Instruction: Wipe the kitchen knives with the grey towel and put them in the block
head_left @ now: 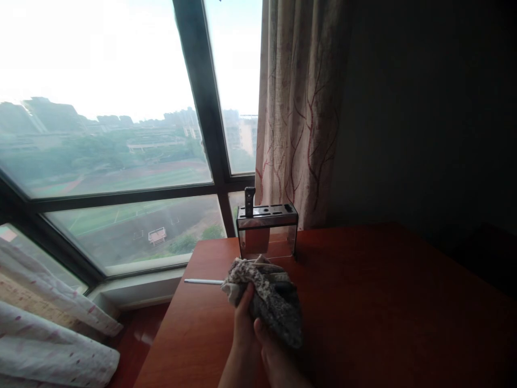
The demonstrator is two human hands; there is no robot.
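Note:
A crumpled grey cloth (278, 310) is bunched up between my two hands above the table's near part. Out of its left side sticks a thin metal rod (204, 282), which looks like a sharpening steel. A dark piece like its handle shows among the folds on the right. My left hand (244, 318) grips the cloth around the rod, thumb on top. Close beside it, my right hand (269, 342) closes on the cloth from below, its fingers mostly hidden. Just beyond stands a clear-sided knife block (267, 214) with a black-handled knife (249, 202) in its slotted top.
The reddish-brown wooden table (194, 334) has its left edge by the window (133, 215). A patterned curtain (299, 118) hangs behind the knife block, and another curtain (52, 345) bulges at the lower left. The right side of the room is very dark.

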